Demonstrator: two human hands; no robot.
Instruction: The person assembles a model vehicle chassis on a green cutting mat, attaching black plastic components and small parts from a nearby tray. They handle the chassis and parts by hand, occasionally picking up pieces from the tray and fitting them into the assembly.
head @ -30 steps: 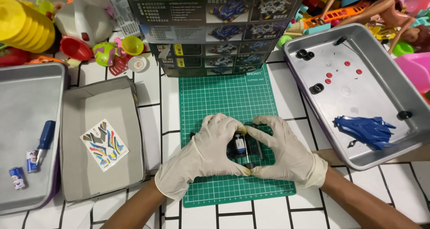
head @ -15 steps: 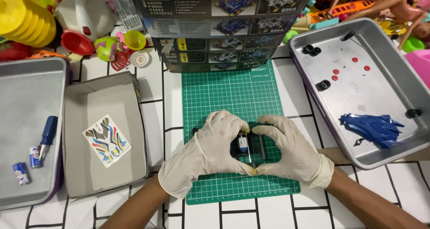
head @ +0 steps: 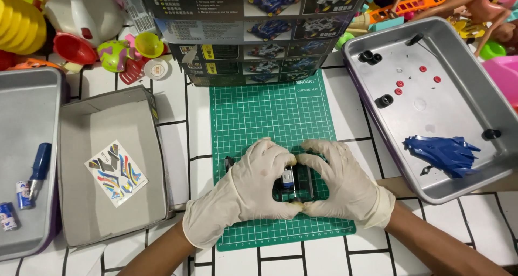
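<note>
Both my hands wear white gloves and grip a small black toy car chassis [head: 294, 182] that rests on a green cutting mat [head: 259, 114]. My left hand [head: 245, 189] clasps its left side and my right hand [head: 345, 183] its right side, thumbs meeting over the top. Most of the chassis is hidden by my fingers; a blue-and-white part shows in the gap between them.
A metal tray [head: 488, 162] at right holds a blue car body shell [head: 442, 153], black wheels and red small parts. A cardboard box lid [head: 81, 119] at left holds a sticker sheet [head: 115, 173]. The far-left tray [head: 16, 92] holds a screwdriver [head: 39, 168] and batteries. The kit box [head: 253, 33] stands behind the mat, toys around it.
My hands stay clasped on the chassis at the same spot on the mat; the fingers shift only slightly. The view has drifted a little.
</note>
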